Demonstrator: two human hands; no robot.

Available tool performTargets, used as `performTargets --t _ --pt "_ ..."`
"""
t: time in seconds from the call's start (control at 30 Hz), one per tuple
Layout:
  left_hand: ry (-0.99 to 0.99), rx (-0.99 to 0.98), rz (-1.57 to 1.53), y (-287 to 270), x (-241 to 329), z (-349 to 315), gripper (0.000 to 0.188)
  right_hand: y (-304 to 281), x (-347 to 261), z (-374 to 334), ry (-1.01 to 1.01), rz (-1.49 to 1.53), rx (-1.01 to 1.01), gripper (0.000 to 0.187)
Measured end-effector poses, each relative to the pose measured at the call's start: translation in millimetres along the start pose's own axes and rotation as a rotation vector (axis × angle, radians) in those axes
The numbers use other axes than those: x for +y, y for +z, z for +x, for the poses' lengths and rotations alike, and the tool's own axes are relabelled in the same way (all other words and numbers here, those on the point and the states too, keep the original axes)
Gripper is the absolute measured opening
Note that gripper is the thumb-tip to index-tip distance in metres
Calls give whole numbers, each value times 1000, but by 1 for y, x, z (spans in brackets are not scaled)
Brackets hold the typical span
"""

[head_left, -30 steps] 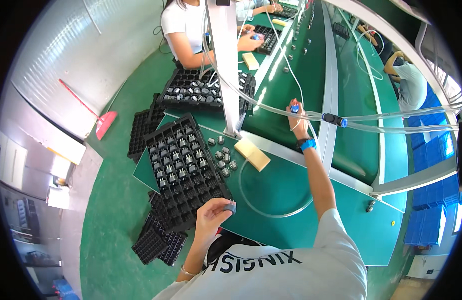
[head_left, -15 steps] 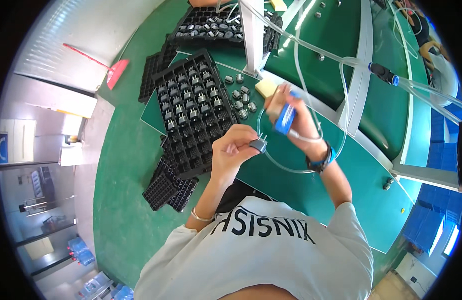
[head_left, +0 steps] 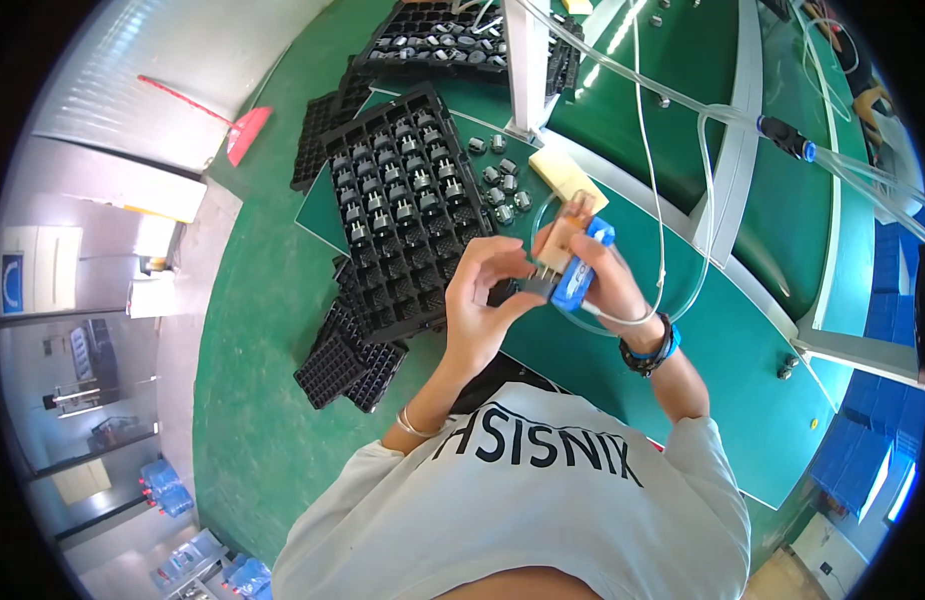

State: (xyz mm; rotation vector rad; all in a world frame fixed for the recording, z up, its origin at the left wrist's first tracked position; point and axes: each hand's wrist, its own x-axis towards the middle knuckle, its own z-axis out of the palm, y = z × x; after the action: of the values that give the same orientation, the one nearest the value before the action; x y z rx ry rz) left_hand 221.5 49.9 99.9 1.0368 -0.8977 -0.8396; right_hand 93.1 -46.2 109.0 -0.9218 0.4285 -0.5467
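My left hand pinches a dark grey two-pin plug between thumb and fingers, pins pointing up. Closed around a blue handheld tool, my right hand meets the left over the green table. A pale tube runs from the tool past my wrist. At the right fingertips is a small tan block, close against the plug's pins; whether it touches them I cannot tell. Left of my hands lies a black compartment tray, its far pockets holding several upright plugs and its near pockets bare.
Several loose plugs lie between the tray and a yellow sponge block. Beyond stands a white frame post, beside another filled tray. Clear tubing crosses at upper right. Black trays are stacked lower left.
My right hand, with the blue tool, has come down to the plug. My left hand has moved slightly right, bringing the plug against the tool. The view has shifted a little.
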Motion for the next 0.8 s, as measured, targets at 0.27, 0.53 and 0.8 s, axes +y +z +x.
performTargets --t 0.27,0.53,0.8 --pt "248 76 1270 -85 -1 64 23 -120 15 68 -620 -785 284 20" --pt "82 -81 1471 -106 -14 79 16 -87 12 68 -530 -1282 434 35" --pt "33 -45 1170 -115 -17 79 12 -95 11 66 -587 -1229 345 55"
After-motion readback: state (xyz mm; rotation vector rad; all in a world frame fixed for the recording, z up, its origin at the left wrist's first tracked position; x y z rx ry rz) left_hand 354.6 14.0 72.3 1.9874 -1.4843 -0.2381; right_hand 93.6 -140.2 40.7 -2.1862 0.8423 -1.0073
